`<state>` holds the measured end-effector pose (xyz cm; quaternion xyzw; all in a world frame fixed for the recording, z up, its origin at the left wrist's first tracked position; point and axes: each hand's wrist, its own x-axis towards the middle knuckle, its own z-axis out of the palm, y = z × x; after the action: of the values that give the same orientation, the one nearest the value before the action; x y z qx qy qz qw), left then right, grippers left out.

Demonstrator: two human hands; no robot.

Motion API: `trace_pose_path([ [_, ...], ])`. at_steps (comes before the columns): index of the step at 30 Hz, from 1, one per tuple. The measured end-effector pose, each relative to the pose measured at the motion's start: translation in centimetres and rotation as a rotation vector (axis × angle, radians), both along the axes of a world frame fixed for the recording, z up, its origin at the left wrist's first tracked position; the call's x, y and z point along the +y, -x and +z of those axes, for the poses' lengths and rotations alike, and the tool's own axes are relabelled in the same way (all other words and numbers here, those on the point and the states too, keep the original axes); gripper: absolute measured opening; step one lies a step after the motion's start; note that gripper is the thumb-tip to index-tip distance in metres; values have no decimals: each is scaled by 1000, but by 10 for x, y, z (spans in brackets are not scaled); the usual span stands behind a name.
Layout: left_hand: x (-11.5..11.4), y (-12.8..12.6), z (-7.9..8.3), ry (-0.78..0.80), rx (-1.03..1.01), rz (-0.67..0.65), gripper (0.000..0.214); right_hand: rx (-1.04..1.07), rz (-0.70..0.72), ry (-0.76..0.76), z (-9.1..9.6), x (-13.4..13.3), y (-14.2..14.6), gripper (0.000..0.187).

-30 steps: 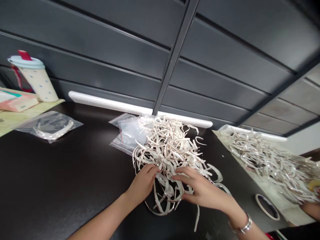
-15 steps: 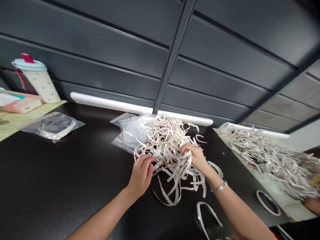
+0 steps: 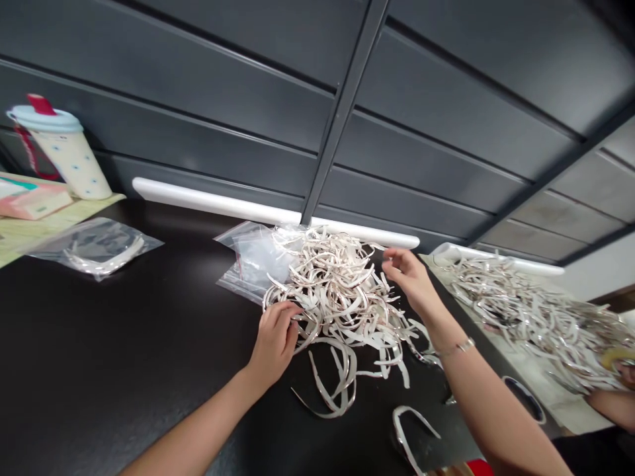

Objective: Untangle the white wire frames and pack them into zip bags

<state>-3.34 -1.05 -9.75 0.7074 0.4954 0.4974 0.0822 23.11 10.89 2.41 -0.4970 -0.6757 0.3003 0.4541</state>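
A tangled pile of white and silvery headbands (image 3: 342, 284) lies on the black table (image 3: 149, 350). At the pile's left edge, my left hand (image 3: 275, 334) has its fingers curled around a headband; the fingertips are partly lost among the bands. My right hand (image 3: 409, 277) hovers over the pile's right side, fingers apart and nothing in them. Several headbands spread loosely from the near side of the heap, and a single headband (image 3: 404, 430) lies closer to me. Clear plastic bags (image 3: 253, 258) touch the pile's left side.
A bagged headband (image 3: 102, 254) lies at left, near a white bottle (image 3: 74, 155) and a pink box (image 3: 37, 198). Another headband heap (image 3: 526, 317) covers the right-hand surface, with another person's arm (image 3: 612, 406) beside it. Grey panels (image 3: 238, 86) rise behind a white tube (image 3: 213, 198).
My right hand has let go of the headbands it held over the pile and moved up and right, opening. My left hand stays by the left edge. The view has shifted slightly.
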Motion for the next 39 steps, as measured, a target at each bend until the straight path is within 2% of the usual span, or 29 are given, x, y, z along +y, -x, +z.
trace_pose_path([
  [1,0,0,0,-5,4,-2,23,-60,85,61,1,-18,-8,26],
  [3,-1,-1,0,-13,17,-13,24,-361,385,265,-2,-53,-26,14],
  [5,-2,-3,0,-27,33,-28,24,-616,484,358,-11,-85,-46,9],
  [8,-5,-8,3,-66,46,-55,26,-866,406,462,-35,-121,-73,5],
  [12,-17,-16,13,-105,16,-114,27,-927,292,484,-71,-149,-94,4],
  [14,-26,-20,19,-86,-40,-180,27,-885,243,436,-81,-154,-96,12],
  [16,-36,-26,24,23,-114,-300,24,-799,190,356,-85,-155,-90,19],
  [19,-46,-37,26,362,-224,-489,20,-635,113,197,-80,-151,-67,20],
  [21,-47,-44,25,620,-348,-582,25,-575,82,88,-74,-146,-42,17],
  [23,-45,-48,24,830,-535,-673,36,-559,106,-16,-70,-140,-14,14],
  [26,-36,-45,23,1027,-848,-764,41,-543,174,-165,-66,-131,21,15],
  [29,-24,-33,24,1099,-1058,-767,34,-460,149,-233,-67,-125,35,11],
  [33,-8,-13,26,1047,-1223,-706,30,-374,51,-234,-80,-126,26,12],
  [37,2,0,27,966,-1413,-638,26,-486,221,-174,-102,-136,13,30],
  [39,5,4,28,932,-1492,-606,25,-557,239,-139,-111,-141,10,30],
])
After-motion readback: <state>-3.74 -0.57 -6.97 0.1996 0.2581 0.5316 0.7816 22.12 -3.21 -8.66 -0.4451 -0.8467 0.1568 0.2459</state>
